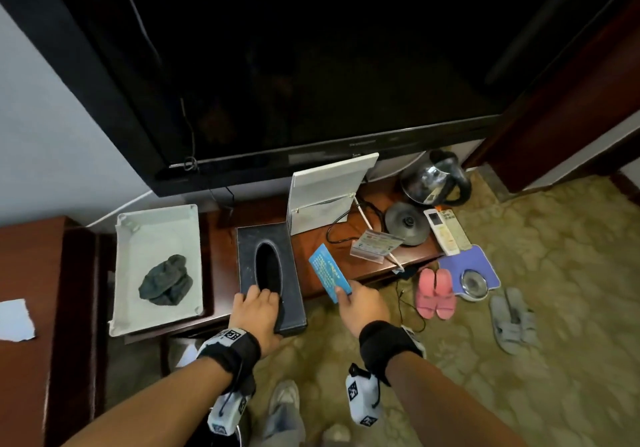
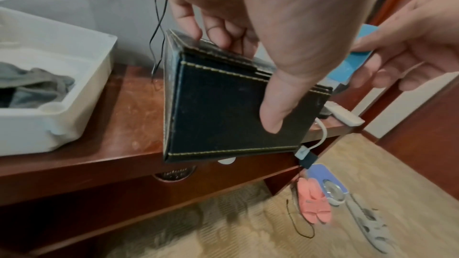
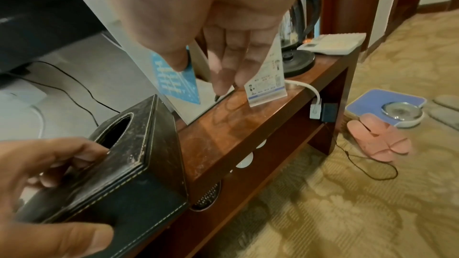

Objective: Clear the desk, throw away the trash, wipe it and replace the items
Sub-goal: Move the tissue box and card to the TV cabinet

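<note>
My left hand (image 1: 258, 311) grips a black leather tissue box (image 1: 247, 249), fingers (image 2: 218, 34) hooked into its oval slot and thumb (image 2: 275, 109) on the near side. The box's near end hangs past the front edge of the wooden desk (image 1: 311, 238). To its right, my right hand (image 1: 360, 304) pinches a blue printed card (image 1: 327, 271) by its near corner and holds it tilted above the desk. The same blue card (image 3: 176, 83) shows under the thumb in the right wrist view. A white tray (image 1: 159, 225) at the desk's left holds a crumpled grey cloth (image 1: 166, 280).
Behind stands a large dark TV (image 1: 277, 65). A white sign board (image 1: 325, 190), small acrylic card stand (image 1: 375, 245), kettle (image 1: 433, 178), its base (image 1: 405, 221) and remotes (image 1: 446, 232) crowd the desk's right. Pink slippers (image 1: 434, 292), a purple scale (image 1: 471, 273) and grey slippers (image 1: 512, 318) lie on the carpet.
</note>
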A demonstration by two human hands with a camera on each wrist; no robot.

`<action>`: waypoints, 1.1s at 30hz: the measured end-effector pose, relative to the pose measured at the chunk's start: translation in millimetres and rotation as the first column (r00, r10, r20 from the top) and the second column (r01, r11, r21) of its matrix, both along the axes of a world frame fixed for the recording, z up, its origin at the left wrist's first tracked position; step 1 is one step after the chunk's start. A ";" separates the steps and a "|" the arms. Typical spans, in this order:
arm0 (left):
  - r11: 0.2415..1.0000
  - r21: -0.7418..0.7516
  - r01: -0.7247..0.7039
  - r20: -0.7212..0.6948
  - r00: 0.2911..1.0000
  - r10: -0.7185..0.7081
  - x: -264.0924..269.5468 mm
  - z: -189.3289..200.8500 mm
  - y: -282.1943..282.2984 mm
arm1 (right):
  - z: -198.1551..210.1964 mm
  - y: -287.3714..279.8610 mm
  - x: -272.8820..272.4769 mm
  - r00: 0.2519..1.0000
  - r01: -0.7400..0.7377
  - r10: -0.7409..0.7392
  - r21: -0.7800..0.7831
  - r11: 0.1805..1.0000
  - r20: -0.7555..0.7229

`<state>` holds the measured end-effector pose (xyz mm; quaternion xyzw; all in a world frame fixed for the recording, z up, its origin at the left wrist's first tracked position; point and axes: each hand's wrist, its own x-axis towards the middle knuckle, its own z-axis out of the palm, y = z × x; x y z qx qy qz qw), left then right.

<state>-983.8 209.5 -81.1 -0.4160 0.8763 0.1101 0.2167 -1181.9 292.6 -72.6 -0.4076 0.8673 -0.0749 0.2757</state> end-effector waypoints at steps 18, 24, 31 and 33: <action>0.980 0.001 -0.199 0.057 0.978 0.199 -50.1 -88.8 -40.1 | -124.1 -81.1 -60.3 0.980 -0.185 0.196 0.199 0.962 -0.039; 0.976 -0.022 -0.215 0.051 0.975 0.216 -56.0 -102.4 -34.9 | -135.2 -84.7 -67.9 0.975 -0.209 0.218 0.173 0.963 -0.034; 0.957 -0.006 -0.291 0.027 0.956 0.291 -66.1 -93.6 -31.0 | -127.8 -85.0 -73.0 0.980 -0.195 0.199 0.212 0.958 0.003; 0.947 0.036 -0.319 0.009 0.948 0.319 -67.1 -83.5 -29.9 | -114.8 -84.0 -76.8 0.980 -0.194 0.199 0.211 0.958 -0.005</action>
